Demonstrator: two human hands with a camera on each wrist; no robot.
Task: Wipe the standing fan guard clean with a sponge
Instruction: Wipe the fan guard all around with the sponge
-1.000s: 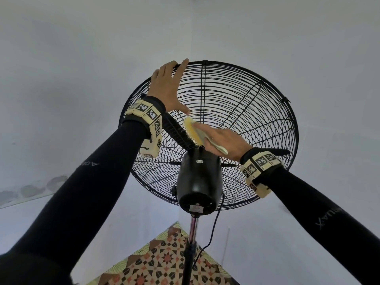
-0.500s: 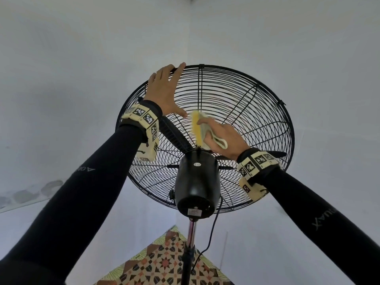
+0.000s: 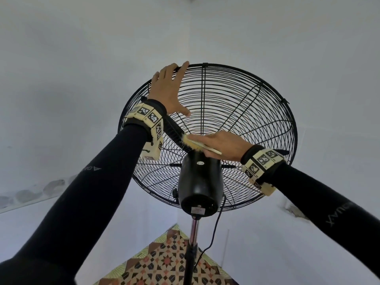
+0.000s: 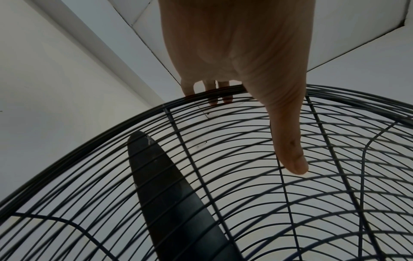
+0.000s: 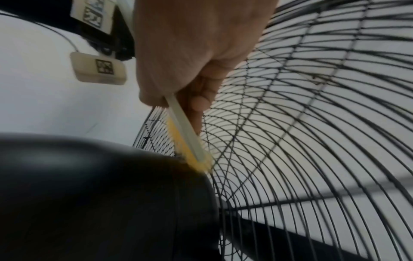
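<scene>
The fan guard (image 3: pixel 242 112), a black wire cage on a standing fan in the corner of the room, is mid-clean, and my judgement is that most of it remains to be done. The right hand (image 3: pixel 224 145) holds the sponge (image 3: pixel 195 144), a thin yellow pad with a pale backing, flat against the rear wires just above the motor housing (image 3: pixel 200 182), fingers laid along the backing and the thumb tucked beneath so the pad is pinched between them. The left hand (image 3: pixel 169 89) steadies the cage at its upper rim, fingers straight and close together over the top ring, thumb splayed out against the wires. Work is confined to the inner zone near the hub; the outer rings, the right half and the lower arc show no sponge contact at this moment. Whether any wire is already clean cannot be judged: the black finish hides dust at this range. The front face of the guard is turned away from view, a blade (image 4: pixel 170 190) is seen only through the mesh, and the right wrist view is blurred around the sponge.
</scene>
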